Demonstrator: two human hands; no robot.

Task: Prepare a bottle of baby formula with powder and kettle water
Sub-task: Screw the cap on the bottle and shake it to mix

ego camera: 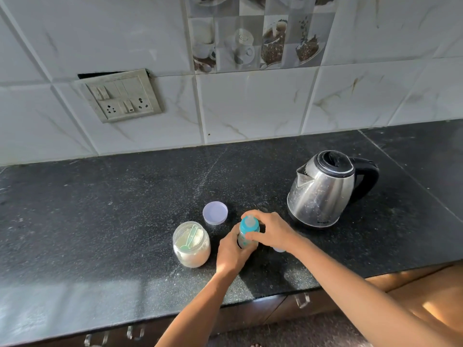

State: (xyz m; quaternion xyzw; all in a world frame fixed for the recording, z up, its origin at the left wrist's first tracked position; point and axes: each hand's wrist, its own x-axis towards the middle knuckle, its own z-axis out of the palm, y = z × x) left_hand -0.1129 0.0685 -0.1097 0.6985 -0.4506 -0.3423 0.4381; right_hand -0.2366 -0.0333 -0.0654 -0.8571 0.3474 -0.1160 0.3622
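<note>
Closest in, metal cabinet handles [302, 299] show below the front edge of the black stone counter [100, 221], and two bare forearms reach over that edge. The baby bottle [245, 239] stands upright on the counter between the hands, a little in from the edge. The left hand [231, 251] wraps its fingers round the bottle's clear body from the left, while the right hand [271, 232] curls its thumb and fingers round the teal collar [248, 228] under the pale teat. A small pale object [279, 250] peeks out beneath the right wrist; what it is cannot be told. Just left of the left hand sits an open glass jar [191, 246] of whitish powder with a green scoop [191, 237] lying in it. Slightly farther back, between jar and bottle, a lavender lid [215, 212] rests on the counter. Beyond the right hand stands the steel kettle [323, 189], black lid down, its spout pointing left. Farthest off, the tiled wall carries a switch plate [122, 96].
</note>
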